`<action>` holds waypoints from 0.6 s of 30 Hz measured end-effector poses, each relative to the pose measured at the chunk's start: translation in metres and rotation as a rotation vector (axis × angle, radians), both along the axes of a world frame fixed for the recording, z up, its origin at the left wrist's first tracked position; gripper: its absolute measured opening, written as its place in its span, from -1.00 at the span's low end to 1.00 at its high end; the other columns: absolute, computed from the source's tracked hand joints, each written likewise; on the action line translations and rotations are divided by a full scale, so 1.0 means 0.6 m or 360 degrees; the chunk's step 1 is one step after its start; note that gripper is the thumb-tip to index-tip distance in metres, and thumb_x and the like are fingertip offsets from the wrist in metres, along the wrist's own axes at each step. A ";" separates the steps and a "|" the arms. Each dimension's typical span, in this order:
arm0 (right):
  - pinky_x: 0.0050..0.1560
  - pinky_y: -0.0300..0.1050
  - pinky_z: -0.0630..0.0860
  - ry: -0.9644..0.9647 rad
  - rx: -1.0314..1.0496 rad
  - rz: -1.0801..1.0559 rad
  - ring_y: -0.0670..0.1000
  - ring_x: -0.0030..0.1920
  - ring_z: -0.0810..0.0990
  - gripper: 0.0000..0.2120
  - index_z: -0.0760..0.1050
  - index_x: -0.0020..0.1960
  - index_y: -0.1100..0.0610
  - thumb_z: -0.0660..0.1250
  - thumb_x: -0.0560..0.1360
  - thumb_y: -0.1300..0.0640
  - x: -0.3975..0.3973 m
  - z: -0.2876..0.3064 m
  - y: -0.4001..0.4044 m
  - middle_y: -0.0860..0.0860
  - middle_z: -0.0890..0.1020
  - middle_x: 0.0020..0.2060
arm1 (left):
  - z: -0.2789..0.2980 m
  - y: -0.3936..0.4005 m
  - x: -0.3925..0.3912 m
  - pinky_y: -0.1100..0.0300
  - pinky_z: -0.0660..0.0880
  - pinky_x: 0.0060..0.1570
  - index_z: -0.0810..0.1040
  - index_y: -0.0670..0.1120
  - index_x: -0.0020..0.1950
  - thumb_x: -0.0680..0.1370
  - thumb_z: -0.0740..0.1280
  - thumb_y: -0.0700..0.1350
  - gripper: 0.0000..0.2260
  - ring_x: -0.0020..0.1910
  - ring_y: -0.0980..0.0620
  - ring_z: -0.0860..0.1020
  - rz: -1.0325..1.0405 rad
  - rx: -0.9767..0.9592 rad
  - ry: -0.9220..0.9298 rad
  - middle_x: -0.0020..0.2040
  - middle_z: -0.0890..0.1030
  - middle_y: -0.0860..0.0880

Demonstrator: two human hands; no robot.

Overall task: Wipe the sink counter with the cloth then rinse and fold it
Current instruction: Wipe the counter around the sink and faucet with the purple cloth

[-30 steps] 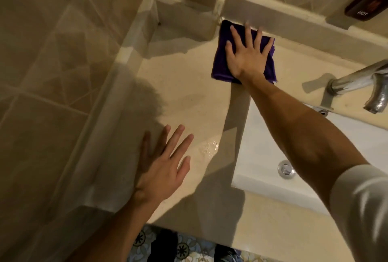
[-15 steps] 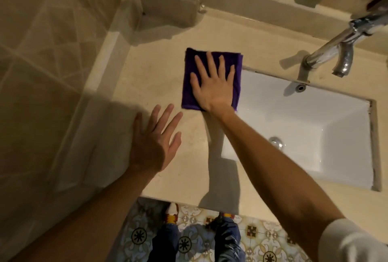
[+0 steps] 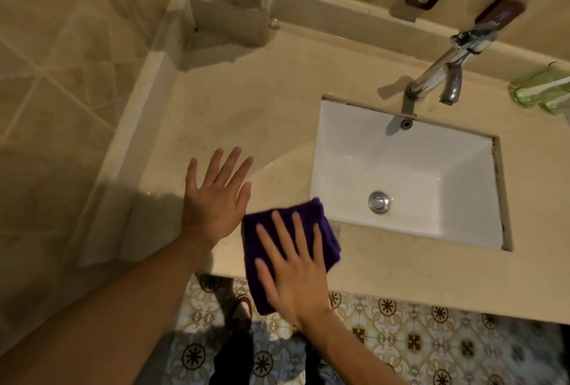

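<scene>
The purple cloth [image 3: 291, 249] now lies at the front edge of the desk [image 3: 246, 100], just left of the white sink [image 3: 407, 174], with its near corner hanging off over the patterned floor [image 3: 431, 341]; a second ago it was up in the back corner by the wall, and half a second ago it sat midway down beside the basin's left rim, so I have drawn it toward me in one long pull along the strip of desk left of the sink. My right hand [image 3: 290, 270] lies flat on top of it, fingers [image 3: 279, 230] spread and extended, pressing down and not curled around anything. My left hand [image 3: 216, 196] is also open, fingers splayed, palm on the bare desk just beside the cloth's left edge, and it has barely shifted while the cloth travelled. I judge this stroke has reached its end, since any further pull would take the cloth off the edge. The wiping step seems only partly done: the desk behind the tap [image 3: 444, 76] and to the right, near the green dish [image 3: 543, 91], looks untouched, and rinsing and folding are not yet begun
</scene>
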State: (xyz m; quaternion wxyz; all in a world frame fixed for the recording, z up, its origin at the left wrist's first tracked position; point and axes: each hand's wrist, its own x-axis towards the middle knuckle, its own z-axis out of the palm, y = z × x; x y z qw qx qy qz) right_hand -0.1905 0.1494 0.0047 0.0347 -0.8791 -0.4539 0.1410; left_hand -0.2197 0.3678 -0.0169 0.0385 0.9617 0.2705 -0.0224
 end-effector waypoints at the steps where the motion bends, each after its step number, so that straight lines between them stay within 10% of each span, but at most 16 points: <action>1: 0.54 0.34 0.07 0.0008 -0.0014 -0.0007 0.13 0.64 -0.12 -0.43 -0.05 0.64 -0.15 -0.01 0.69 -0.22 -0.018 0.001 -0.018 -0.05 -0.02 0.65 | 0.000 -0.001 0.001 -0.25 -0.03 0.55 -0.02 0.16 0.65 0.69 -0.14 0.16 -0.50 0.65 0.00 0.03 0.0013 -0.0004 0.0007 0.67 0.01 0.09; 11: 0.55 0.31 0.07 0.0001 0.0013 -0.0234 0.06 0.64 -0.04 -0.48 0.02 0.62 -0.23 -0.03 0.68 -0.22 -0.003 -0.006 0.021 -0.11 0.07 0.64 | -0.002 0.003 0.007 -0.24 -0.21 0.55 -0.38 0.18 0.59 0.61 -0.36 0.19 -0.46 0.64 0.01 -0.24 0.0002 -0.0086 0.0222 0.63 -0.34 0.10; 18: 0.58 0.29 -0.04 -0.0005 0.0128 -0.0249 0.03 0.64 -0.12 -0.50 -0.01 0.63 -0.21 -0.09 0.70 -0.18 0.156 -0.025 0.150 -0.10 0.04 0.64 | -0.003 0.007 0.007 -0.34 0.03 0.52 0.07 0.11 0.64 0.67 -0.08 0.14 -0.49 0.64 -0.08 0.07 -0.0044 -0.0109 0.0087 0.67 0.06 0.03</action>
